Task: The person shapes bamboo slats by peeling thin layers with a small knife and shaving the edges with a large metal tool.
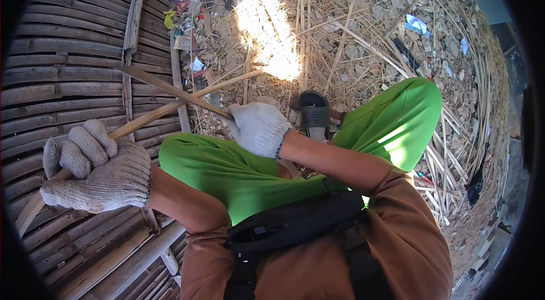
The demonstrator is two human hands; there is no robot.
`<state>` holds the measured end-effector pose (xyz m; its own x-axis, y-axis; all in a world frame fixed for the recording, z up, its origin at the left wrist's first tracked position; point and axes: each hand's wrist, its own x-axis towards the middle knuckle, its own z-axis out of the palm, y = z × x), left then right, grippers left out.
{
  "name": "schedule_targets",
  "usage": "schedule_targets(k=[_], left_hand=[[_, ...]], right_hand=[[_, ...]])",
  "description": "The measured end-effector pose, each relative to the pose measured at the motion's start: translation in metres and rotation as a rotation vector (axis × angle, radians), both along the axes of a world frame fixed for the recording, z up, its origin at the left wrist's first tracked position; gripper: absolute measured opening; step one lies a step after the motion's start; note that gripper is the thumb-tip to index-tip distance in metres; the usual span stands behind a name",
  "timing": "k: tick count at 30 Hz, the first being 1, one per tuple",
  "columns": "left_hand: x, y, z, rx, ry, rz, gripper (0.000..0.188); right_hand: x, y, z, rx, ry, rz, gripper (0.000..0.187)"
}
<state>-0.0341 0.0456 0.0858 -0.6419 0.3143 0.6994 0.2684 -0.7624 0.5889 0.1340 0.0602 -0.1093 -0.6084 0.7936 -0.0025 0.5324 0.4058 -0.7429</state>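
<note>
My left hand (102,166), in a pale knitted glove, is closed around a light bamboo strip (153,115). The strip slants from the lower left up past my knee to the littered ground side. In a similar glove, my right hand (260,126) is closed on the narrow end of a long, flat, brownish knife (162,86); the glove hides its handle. Its blade points away to the upper left and crosses over the bamboo strip between my two hands. Whether blade and strip touch there, I cannot tell.
A slatted bamboo platform (74,92) lies on my left, with a raised pole (134,13) across it. My bent legs in green trousers (227,166) sit beneath my arms. Straw and litter (352,44) cover the ground around a dark sandal (314,109).
</note>
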Motion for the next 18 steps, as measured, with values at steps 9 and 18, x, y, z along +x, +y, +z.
schedule_targets(k=[9, 18], left_hand=[[-0.005, 0.019, -0.018, 0.049, -0.072, -0.091, 0.035], [-0.007, 0.099, -0.172, -0.248, -0.512, -0.165, 0.04]], right_hand=[[0.073, 0.056, -0.211, -0.06, -0.718, 0.327, 0.023], [0.032, 0.05, -0.192, -0.434, -0.334, -0.265, 0.044]])
